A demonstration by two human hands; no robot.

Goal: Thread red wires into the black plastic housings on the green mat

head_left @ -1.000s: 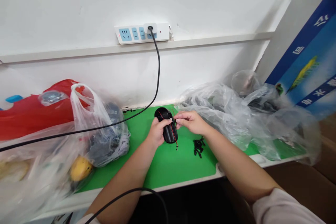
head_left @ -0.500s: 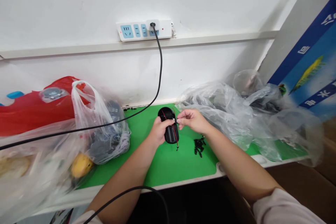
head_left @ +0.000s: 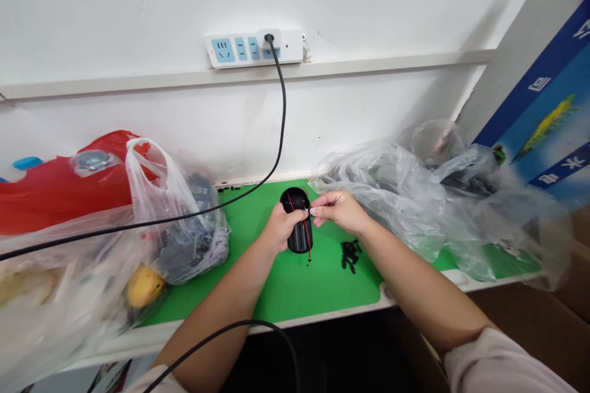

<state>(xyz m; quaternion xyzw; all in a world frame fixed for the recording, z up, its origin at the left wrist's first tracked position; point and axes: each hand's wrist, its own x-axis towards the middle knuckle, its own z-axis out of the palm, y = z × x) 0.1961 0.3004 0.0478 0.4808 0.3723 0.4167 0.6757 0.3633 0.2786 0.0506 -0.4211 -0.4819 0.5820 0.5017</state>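
Observation:
A black oblong plastic housing [head_left: 300, 238] with a rounded far end is held over the green mat. Around its left side wraps my left hand [head_left: 282, 226], the thumb pressed across the top. Thin red wire [head_left: 306, 230] runs along the housing and sticks out past its near end. At the housing's right edge, my right hand [head_left: 338, 210] pinches with thumb and forefinger; what lies between those fingertips is too small to make out. A little pile of small black parts [head_left: 351, 254] lies on the mat, below my right wrist.
A green mat [head_left: 313, 295] covers the table. Plastic bags [head_left: 198, 239] crowd the left, with a yellow object [head_left: 144, 287] near the front. Clear bags [head_left: 391, 196] lie right, beside a blue printed box [head_left: 553, 110]. A black cable [head_left: 282, 116] hangs from the power strip [head_left: 230, 51].
The housing has turned slightly in my left hand, and its trailing wire end has shifted a little left. My right hand stays pinched at the same edge.

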